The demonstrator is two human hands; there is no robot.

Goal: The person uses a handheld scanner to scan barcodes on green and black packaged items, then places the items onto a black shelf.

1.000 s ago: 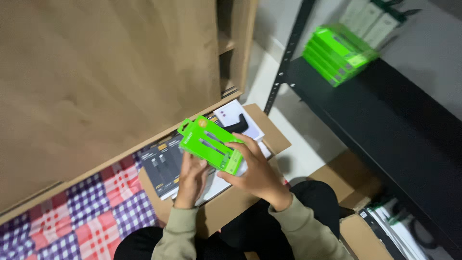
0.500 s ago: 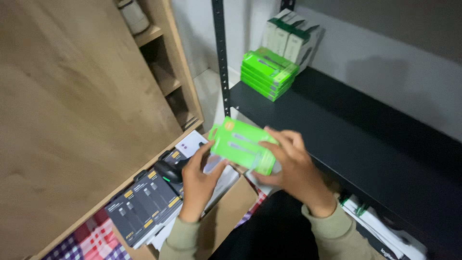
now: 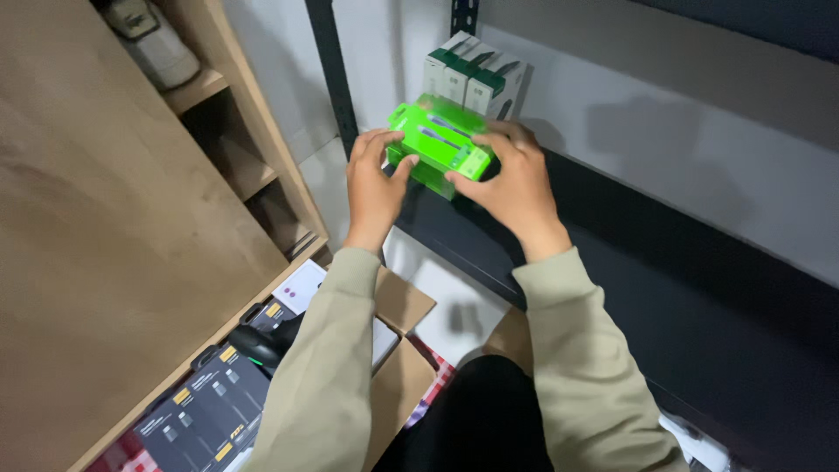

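View from a head cam, looking down at 2 bare hands in olive-green sleeves, both stretched fwd to a black metal shelf (image 3: 629, 253).

Left hand (image 3: 374, 179) grips the left end of a flat bright-green retail pack (image 3: 441, 140), thumb on its near edge, fingers curled over the far side. Right hand (image 3: 511, 179) grips the right end of the same pack, fingers spread over the top. Both hands are clamped on it, 1 at each end, w/ the pack between them. The pack sits level on top of a small stack of matching green packs (image 3: 428, 175), at the shelf's left end; whether it rests fully on the stack or hovers just above, can't tell.

Just beyond the hands, touching the grey back wall, 3 upright white boxes w/ dark green tops (image 3: 472, 79) stand side by side. A black perforated shelf post (image 3: 330, 79) rises just left of the left hand.

Further left of the hands, a light wood cabinet (image 3: 105, 262) w/ open cubbies. Below the forearms, near the person's lap, an open cardboard box (image 3: 398, 350). Left of that box, a row of dark grey packs w/ yellow labels (image 3: 210, 393) and a black device (image 3: 262, 345) w/ a small green light lie under the left sleeve.
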